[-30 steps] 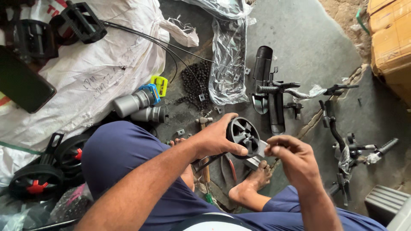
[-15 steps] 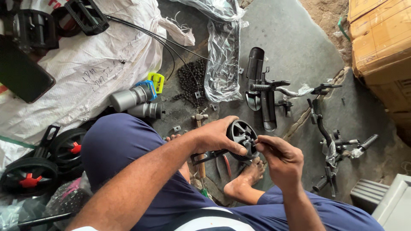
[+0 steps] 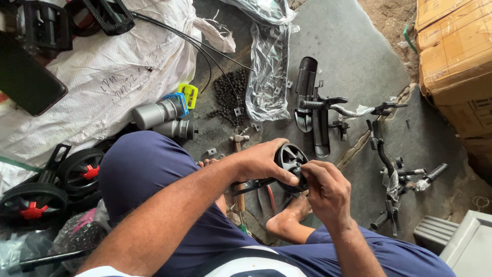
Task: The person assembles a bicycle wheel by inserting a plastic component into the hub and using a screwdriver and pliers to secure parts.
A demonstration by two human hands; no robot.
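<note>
Two hands hold a small black wheel (image 3: 291, 165) over the lap, near pic middle.

L hand (image 3: 264, 161) is wrapped round the wheel's left side w/ thumb on the rim; R hand (image 3: 324, 187) pinches at the wheel's hub w/ fingertips, at 4 o'clock of the wheel. A black metal arm (image 3: 251, 185) sticks out from under the wheel toward 8 o'clock. Clear plastic bag (image 3: 266, 72) lies open at 12 o'clock, can't tell what's in it; a pile of small dark beads (image 3: 228, 97) sits just beside it on the floor. Grey tubes (image 3: 159, 115) at 10 o'clock, next to blue & yellow pedals (image 3: 183, 100). Black handlebar parts (image 3: 313, 107) at 1 o'clock. Cardboard box (image 3: 453, 56) at 2 o'clock is shut. More black wheels w/ red hubs (image 3: 56, 187) at 9 o'clock.
</note>
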